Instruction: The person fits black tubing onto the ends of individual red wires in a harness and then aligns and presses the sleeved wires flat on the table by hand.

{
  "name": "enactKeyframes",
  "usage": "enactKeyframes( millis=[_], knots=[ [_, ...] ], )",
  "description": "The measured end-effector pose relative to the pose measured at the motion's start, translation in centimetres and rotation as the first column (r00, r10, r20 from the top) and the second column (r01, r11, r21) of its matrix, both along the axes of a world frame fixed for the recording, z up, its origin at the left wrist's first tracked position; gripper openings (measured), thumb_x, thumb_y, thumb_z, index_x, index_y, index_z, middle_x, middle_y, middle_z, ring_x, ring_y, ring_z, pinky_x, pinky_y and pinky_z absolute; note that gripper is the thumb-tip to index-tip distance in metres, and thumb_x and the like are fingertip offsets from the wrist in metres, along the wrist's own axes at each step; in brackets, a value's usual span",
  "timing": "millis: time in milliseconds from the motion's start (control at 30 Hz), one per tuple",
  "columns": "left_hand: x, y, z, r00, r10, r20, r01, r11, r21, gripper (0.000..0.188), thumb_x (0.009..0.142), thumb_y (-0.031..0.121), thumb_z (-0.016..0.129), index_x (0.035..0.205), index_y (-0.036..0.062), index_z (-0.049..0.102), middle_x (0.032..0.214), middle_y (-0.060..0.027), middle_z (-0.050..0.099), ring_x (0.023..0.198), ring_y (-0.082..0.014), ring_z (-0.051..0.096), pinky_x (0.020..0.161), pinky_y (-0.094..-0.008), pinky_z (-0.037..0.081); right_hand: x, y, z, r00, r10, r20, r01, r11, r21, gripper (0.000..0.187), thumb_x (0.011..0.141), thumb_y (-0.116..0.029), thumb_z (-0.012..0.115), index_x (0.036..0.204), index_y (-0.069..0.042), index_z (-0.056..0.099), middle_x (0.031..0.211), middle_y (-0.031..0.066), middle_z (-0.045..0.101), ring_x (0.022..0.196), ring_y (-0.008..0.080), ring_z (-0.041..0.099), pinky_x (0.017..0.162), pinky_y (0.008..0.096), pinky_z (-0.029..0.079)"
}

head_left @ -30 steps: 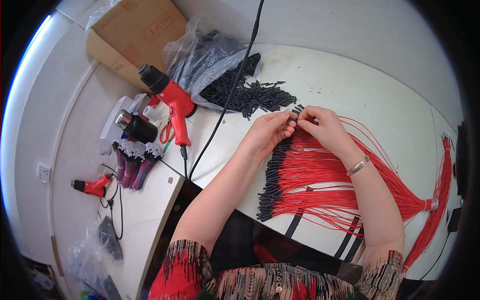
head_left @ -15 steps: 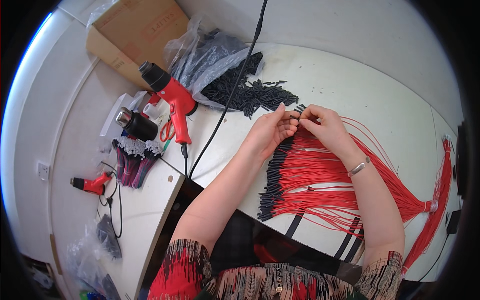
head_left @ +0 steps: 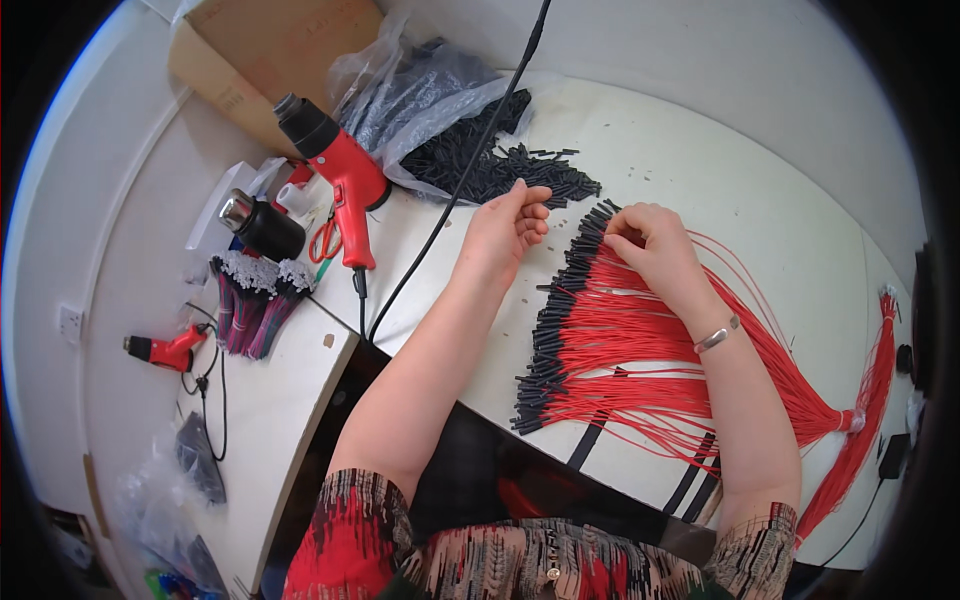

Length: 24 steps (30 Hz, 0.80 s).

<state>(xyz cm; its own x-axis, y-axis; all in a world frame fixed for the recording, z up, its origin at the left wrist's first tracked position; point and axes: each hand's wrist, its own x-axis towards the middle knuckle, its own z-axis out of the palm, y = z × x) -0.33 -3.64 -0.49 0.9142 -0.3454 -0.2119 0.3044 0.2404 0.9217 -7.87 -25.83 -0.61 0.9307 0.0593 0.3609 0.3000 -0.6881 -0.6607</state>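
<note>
A right hand (head_left: 652, 238) brings thumb and fingertips close together at the top of a broad fan of thin red wires (head_left: 640, 335) tipped with short black sleeves; whether a strand is pinched between them cannot be told, as the fingers hide that spot. The left hand (head_left: 508, 230), at the right's 9 o'clock, is half curled, its thumb parted from the fingertips, apart from the wires.

The fan lies on a white tabletop (head_left: 720, 160), its long axis running from a pale tie (head_left: 852, 421) near 4 o'clock to sleeved ends pointing roughly between 9 and 10. The right forearm covers part of the strands, so single wires there are hard to make out.

At the left hand's 12 o'clock, small black tubes (head_left: 470, 155) spill from a clear plastic bag (head_left: 385, 125). Toward its 10 o'clock rests a red heat gun with a black nozzle (head_left: 345, 180); beyond it, a brown cardboard box (head_left: 250, 75) is cut off by the top edge.
</note>
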Motion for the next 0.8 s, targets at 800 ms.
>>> enactKeyframes(
  millis=[800],
  knots=[
    [1.2, 0.5, -1.2, 0.997, 0.080, 0.008, -0.080, 0.997, 0.011, 0.038, 0.113, 0.034, 0.049, 0.110, 0.0028, 0.071, 0.087, -0.0002, 0.066, 0.074, -0.0094, 0.062, 0.067, -0.0237, 0.049, 0.7, -0.1, 0.4, 0.993, -0.079, -0.086, 0.094, 0.979, 0.180, 0.017, 0.096, -0.015, 0.071, 0.097, 0.002, 0.071, 0.083, 0.0057, 0.070, 0.074, 0.0124, 0.057, 0.072, 0.0292, 0.049]
  ],
)
